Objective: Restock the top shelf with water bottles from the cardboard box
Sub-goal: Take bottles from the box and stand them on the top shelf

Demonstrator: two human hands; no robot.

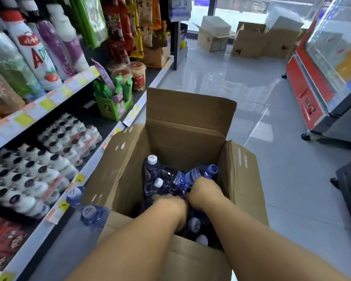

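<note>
While both hands (187,196) reach inside one cardboard box (128,165), two bottles (83,205) outside

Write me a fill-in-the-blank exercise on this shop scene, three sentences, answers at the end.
1. Both hands, the left hand and the right hand, reach into an open ____ box on the floor.
2. The water bottles in the box have caps coloured ____.
3. The freezer at the right edge has a side panel coloured ____.

Answers: cardboard; white; red
</note>
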